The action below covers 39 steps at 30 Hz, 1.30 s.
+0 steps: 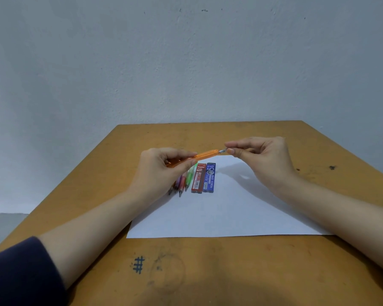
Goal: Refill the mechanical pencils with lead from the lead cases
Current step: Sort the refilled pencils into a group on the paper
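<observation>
**Q:** What does the head camera show?
**A:** Two bare hands are raised above a brown tabletop (208,272), over a sheet of white paper (230,213). A grey wall (186,62) stands behind.

**Q:** What are the hands doing?
**A:** The left hand (161,171) grips the barrel of an orange mechanical pencil (206,154), with its fingers curled round it. The pencil lies nearly level, slanting up toward the right. The right hand (261,160) pinches the pencil's small silvery end between thumb and forefinger. That end is too small to tell whether it is a cap or the tip.

**Q:** Where are the lead cases?
**A:** Both lie flat on the paper below the pencil, side by side and touching. The red lead case (198,178) is on the left. The blue lead case (210,178), marked "PENCIL LEAD", is on the right.

**Q:** Are there other pencils?
**A:** Yes. A green pencil (190,176) lies just left of the red case, then a pink pencil (182,184) and a purple pencil (178,181). Their tips point toward the person, and the left hand partly hides them.

**Q:** Anything else?
**A:** A dark blue sleeve (20,272) covers the left arm near the elbow. A hash mark (138,265) is drawn on the tabletop near its front edge.
</observation>
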Tool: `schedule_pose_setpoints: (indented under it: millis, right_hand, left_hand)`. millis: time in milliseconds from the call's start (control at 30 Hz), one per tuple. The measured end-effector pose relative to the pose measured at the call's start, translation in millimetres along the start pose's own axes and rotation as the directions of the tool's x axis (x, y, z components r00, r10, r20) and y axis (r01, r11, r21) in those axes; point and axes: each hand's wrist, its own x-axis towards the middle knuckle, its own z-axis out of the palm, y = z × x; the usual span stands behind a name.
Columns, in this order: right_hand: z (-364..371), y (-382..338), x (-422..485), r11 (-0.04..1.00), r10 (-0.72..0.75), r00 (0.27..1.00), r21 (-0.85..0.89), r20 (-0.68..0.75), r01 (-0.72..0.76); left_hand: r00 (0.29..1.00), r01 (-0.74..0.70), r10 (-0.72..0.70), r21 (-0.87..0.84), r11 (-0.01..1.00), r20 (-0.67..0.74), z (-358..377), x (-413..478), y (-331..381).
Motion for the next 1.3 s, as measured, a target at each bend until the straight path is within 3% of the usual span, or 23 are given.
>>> schedule_pose_setpoints:
  millis: [200,333,467,567,700,867,1033,1100,1200,1300]
  right_hand:
    - [3,1,1,0.997,0.050,0.998,0.051,0.046,-0.052]
    - [3,0,0,0.991,0.072,0.994,0.110,0.078,-0.080]
    - [7,2,2,0.944,0.173,0.980,0.267,0.103,-0.195]
    - [14,2,-1,0.834,0.288,0.937,0.430,0.196,-0.346]
    - [16,-2,2,0.709,0.350,0.904,0.561,0.246,-0.427]
    - [8,-6,11,0.352,0.437,0.826,0.777,0.356,-0.522]
    - [14,-14,11,0.064,0.461,0.793,0.876,0.398,-0.478]
    - [15,-16,11,0.025,0.449,0.784,0.871,0.429,-0.490]
    - [11,-14,14,0.031,0.463,0.774,0.865,0.432,-0.501]
    - [5,-13,17,0.055,0.497,0.771,0.872,0.399,-0.486]
  left_hand:
    - [0.999,0.031,-0.030,0.013,0.999,-0.025,3,0,0]
    - [0.992,0.087,-0.097,-0.123,0.989,-0.076,12,-7,4]
    - [0.995,-0.002,0.005,0.036,0.999,-0.098,16,-9,9]
    - [0.997,-0.041,0.050,0.123,0.992,-0.065,22,-11,16]
    - [0.999,-0.010,0.014,0.152,0.988,-0.029,23,-13,21]
    - [0.982,0.173,-0.170,-0.039,0.984,0.081,23,-13,25]
    - [0.946,0.298,-0.267,-0.169,0.939,0.184,27,-17,36]
    - [0.906,0.401,-0.332,-0.281,0.872,0.263,29,-19,41]
    - [0.723,0.691,-0.480,-0.494,0.528,0.498,29,-17,49]
    - [0.585,0.811,-0.419,-0.500,0.304,0.694,25,-14,47]
